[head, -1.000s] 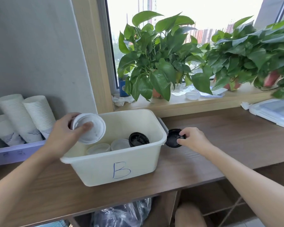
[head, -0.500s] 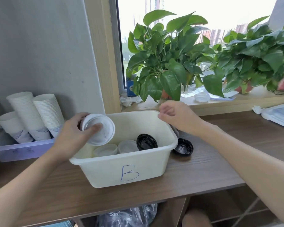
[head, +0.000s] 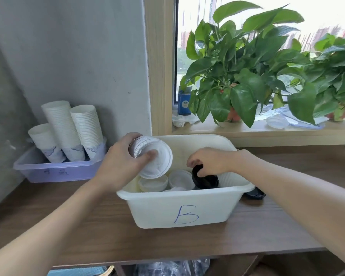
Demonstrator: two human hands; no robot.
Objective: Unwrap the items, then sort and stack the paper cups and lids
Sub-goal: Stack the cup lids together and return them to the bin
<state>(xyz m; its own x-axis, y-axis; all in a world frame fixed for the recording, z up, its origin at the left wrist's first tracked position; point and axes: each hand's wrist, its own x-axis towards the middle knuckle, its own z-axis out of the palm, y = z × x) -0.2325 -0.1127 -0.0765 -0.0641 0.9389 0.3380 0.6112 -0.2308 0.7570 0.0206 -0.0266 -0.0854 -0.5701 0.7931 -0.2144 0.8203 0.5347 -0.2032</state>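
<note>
Head view shows my left hand (head: 118, 166) gripping the stack of white lids (head: 154, 159) on its side above the left end of bin B (head: 157, 212), freeing my right hand (head: 211, 161) to pinch the black lids (head: 205, 180) at the bin's right end, presumably to sort them from the loose white lids (head: 180, 177) beside them.

We see a tilted white lid stack (head: 154, 163) over the bin (head: 157, 210); black lids (head: 205, 180) inside; upright cup stacks (head: 68, 132) left.
</note>
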